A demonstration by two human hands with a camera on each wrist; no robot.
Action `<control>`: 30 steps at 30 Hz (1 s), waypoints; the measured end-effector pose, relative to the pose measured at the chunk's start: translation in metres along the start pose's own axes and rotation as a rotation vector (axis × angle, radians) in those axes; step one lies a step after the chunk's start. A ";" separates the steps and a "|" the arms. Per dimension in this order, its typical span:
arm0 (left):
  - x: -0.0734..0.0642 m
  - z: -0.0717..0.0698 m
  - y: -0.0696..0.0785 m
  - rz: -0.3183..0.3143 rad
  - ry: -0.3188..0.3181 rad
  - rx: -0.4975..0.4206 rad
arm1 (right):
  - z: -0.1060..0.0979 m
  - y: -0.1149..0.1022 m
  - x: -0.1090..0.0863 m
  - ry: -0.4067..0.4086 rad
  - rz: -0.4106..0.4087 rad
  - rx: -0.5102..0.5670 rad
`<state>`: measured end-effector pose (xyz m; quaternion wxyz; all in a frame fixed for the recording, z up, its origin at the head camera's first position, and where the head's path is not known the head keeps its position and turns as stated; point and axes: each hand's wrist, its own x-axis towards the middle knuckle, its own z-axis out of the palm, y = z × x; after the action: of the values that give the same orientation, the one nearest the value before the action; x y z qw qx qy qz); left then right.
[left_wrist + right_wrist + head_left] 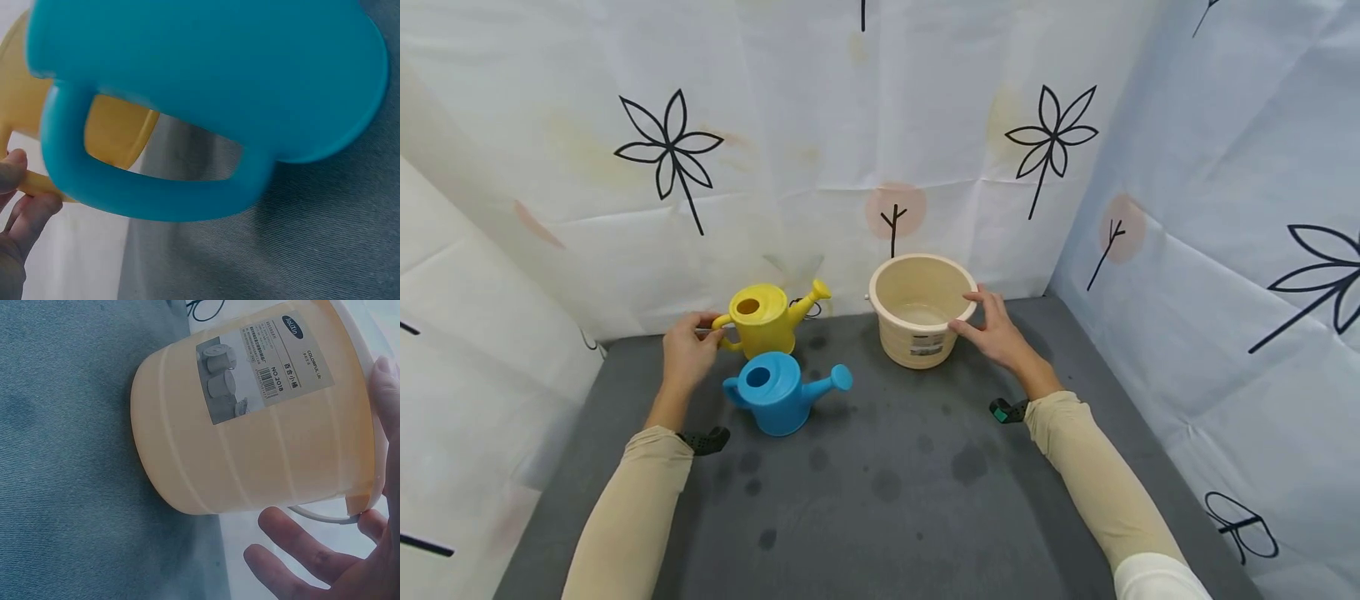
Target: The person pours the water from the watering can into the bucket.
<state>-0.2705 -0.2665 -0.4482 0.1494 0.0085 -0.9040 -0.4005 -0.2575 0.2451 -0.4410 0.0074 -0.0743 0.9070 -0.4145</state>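
My left hand (pixel 690 350) pinches the handle of a yellow watering can (pixel 765 335), which stands at the back left of the table. Just in front of it stands a blue watering can (pixel 780 410), its spout pointing right; in the left wrist view the blue can (pixel 206 56) hides much of the yellow one. To the right is a cream plastic bucket (pixel 897 336), upright with its mouth tipped into view. My right hand (pixel 997 335) holds the bucket's right rim between thumb and a finger; the other fingers spread beside the wall in the right wrist view.
A dark grey cloth (pixel 880 517) with darker spots covers the table. White printed sheets (pixel 820 108) rise close behind the cans and bucket and along both sides. A thin black cord (pixel 812 310) lies behind the yellow spout. The bucket's label (pixel 265 369) faces forward.
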 end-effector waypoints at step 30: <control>0.002 0.025 -0.019 -0.101 -0.139 0.019 | 0.002 0.001 0.000 0.018 -0.007 -0.023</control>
<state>-0.2814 -0.2617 -0.4771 0.0659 0.0276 -0.9143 -0.3987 -0.2576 0.2440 -0.4427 -0.0030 -0.0737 0.9113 -0.4050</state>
